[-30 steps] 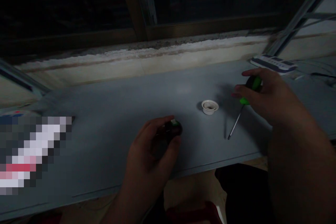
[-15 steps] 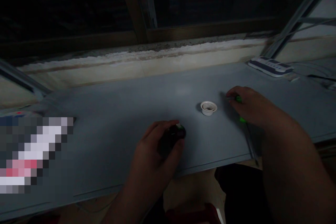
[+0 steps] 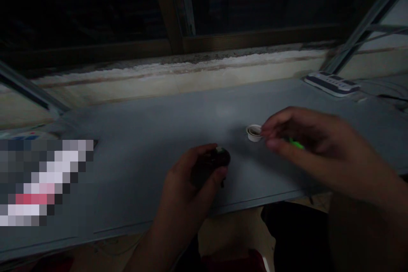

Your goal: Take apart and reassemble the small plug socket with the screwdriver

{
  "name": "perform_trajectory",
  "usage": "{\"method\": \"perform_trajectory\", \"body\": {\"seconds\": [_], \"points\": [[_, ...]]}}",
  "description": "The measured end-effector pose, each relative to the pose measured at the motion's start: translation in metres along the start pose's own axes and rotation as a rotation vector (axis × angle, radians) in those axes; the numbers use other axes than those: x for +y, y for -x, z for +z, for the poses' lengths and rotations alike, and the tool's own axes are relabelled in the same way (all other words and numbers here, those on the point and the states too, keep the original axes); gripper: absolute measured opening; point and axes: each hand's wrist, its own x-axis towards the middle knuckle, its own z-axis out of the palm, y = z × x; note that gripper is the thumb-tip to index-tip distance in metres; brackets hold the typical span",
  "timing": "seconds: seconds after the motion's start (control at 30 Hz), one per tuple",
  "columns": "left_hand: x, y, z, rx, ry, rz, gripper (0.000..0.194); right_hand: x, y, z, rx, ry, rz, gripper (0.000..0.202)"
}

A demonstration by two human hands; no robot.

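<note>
My left hand (image 3: 188, 182) is curled around a dark rounded object (image 3: 225, 158), perhaps a computer mouse, with a small pale greenish piece on top, just above the table. My right hand (image 3: 306, 144) is at the white cup (image 3: 254, 137), a small cup with a smaller ring inside; its thumb and fingertips come together beside the right rim. Whether they touch the cup, or pinch something small, is unclear. A screwdriver with a bright green handle (image 3: 297, 143) is tucked in that hand, mostly hidden, its dark tip showing past the table's front edge.
The grey table (image 3: 143, 127) runs along a wall below a dark window. A white and dark power strip (image 3: 331, 84) with cables lies at the back right. A blurred-out flat item (image 3: 47, 178) is at the left. My dark-clothed leg (image 3: 296, 229) is below the front edge.
My right hand has moved left and nearer, its fingertips coming to the white cup, with the screwdriver still in it. My left hand stays almost in place around the dark object.
</note>
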Motion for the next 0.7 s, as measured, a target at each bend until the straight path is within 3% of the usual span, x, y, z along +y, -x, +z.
{"method": "perform_trajectory", "body": {"seconds": [0.1,0.2,0.37,0.57,0.7], "points": [[0.001,0.001,-0.001,-0.049,0.048,0.101,0.031,-0.012,0.002,0.019,-0.237,0.010,-0.014,0.025],[0.002,0.003,-0.003,-0.086,0.011,0.254,0.033,-0.017,0.002,0.029,-0.331,0.018,-0.012,0.028],[0.004,0.006,-0.007,-0.075,-0.048,0.433,0.042,-0.016,0.002,0.034,-0.319,-0.108,0.031,0.029],[0.001,0.006,-0.006,-0.001,-0.024,0.439,0.052,-0.010,0.002,0.039,-0.316,-0.344,0.002,0.029],[0.004,0.005,-0.006,0.031,-0.124,0.465,0.049,-0.006,0.002,0.043,-0.272,-0.308,-0.033,0.025]]}}
